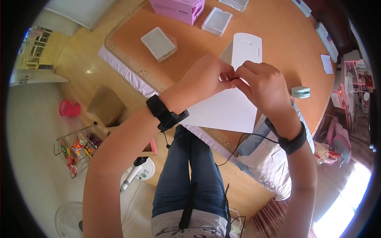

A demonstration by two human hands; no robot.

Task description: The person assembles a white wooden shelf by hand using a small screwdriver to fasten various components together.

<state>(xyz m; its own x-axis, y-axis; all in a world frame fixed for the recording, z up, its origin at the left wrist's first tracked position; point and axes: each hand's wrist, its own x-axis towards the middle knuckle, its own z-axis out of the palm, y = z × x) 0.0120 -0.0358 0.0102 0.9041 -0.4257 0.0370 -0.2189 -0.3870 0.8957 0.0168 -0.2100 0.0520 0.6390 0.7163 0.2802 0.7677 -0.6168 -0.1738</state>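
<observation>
My left hand (212, 77) and my right hand (264, 85) meet fingertip to fingertip, both closed in a pinch. Whatever lies between the fingers is too small or too hidden to make out. Just beneath them is a white panelled piece. Its flat white panel (228, 111) reaches toward me over the near edge of the bed-like surface. Beyond my fingers, a white end panel (247, 49) with rounded corners and narrow slots stands up. My hands cover the part where the two panels come together. Black bands circle both wrists.
Several clear plastic-like trays, among them one tray (158, 44) and another tray (217, 21), lie on the brown mat (190, 41) near a pink box (178, 10). A small pale green pouch (300, 92) sits right of my hands. Rumpled cloth (270, 166) hangs over the near right edge.
</observation>
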